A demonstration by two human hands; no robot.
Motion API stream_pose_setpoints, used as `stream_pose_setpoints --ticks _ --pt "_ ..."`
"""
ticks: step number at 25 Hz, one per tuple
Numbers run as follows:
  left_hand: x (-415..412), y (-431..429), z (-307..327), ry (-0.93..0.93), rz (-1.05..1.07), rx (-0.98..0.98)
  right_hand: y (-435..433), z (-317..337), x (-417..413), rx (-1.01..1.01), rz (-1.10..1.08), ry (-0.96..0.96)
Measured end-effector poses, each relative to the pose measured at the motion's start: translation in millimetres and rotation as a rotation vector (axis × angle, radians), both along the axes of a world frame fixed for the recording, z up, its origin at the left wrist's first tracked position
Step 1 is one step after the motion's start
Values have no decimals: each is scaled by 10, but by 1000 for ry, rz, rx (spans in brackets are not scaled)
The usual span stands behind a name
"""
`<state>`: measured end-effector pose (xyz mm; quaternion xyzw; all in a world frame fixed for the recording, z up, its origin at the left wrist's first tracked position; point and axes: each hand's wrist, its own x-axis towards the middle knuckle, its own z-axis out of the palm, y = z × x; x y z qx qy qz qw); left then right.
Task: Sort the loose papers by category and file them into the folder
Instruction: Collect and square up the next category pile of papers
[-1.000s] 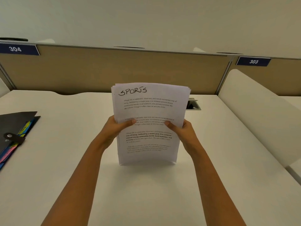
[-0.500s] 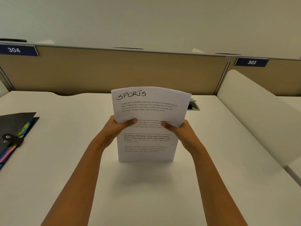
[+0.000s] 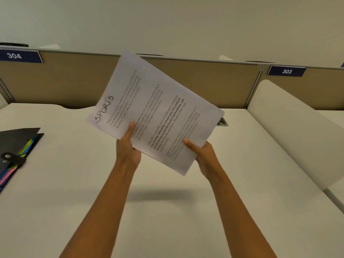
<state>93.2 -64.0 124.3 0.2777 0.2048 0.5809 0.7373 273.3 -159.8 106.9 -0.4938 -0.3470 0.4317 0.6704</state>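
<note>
Papers (image 3: 158, 108) headed SPORTS tilted above desk (image 3: 74, 192), pinched by left hand (image 3: 128, 148) and right hand (image 3: 202, 155); folder (image 3: 16, 142) far left.

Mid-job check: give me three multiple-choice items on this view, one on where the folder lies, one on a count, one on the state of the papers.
1. Where is the black expanding folder with coloured tabs?
A. far left of the white desk
B. under the papers
C. on the right divider

2. How many blue number plates can be read on the tan partition?
A. one
B. two
C. four

3. How is the white stack of papers headed SPORTS held?
A. flat on the desk
B. tilted in the air, in both hands
C. inside the folder

Answers: 1 A, it lies at the left edge. 2 B, 304 and 303 show. 3 B, left hand and right hand each have a grip on its lower edge.
</note>
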Motion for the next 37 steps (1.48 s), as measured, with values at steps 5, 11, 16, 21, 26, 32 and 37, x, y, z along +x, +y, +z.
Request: stream_pose_setpoints --ticks 5,11,16,21,26,32,37 --pt "-21 -15 -143 62 -2 2 24 -2 32 -6 -106 -77" --pt "-441 203 -203 493 80 156 -96 125 392 -57 -297 -423" --pt "-377 162 -317 818 117 245 -127 -76 338 -93 -288 -398" --pt "-310 122 -205 865 171 319 -88 2 335 -58 -345 -426" --pt "-360 130 -133 852 192 384 -100 -23 408 -94 -333 -410" --pt "-348 120 -70 900 246 442 -128 18 416 -67 -389 -414" --pt "-364 164 -161 944 240 432 -141 -34 449 -105 -332 -398"
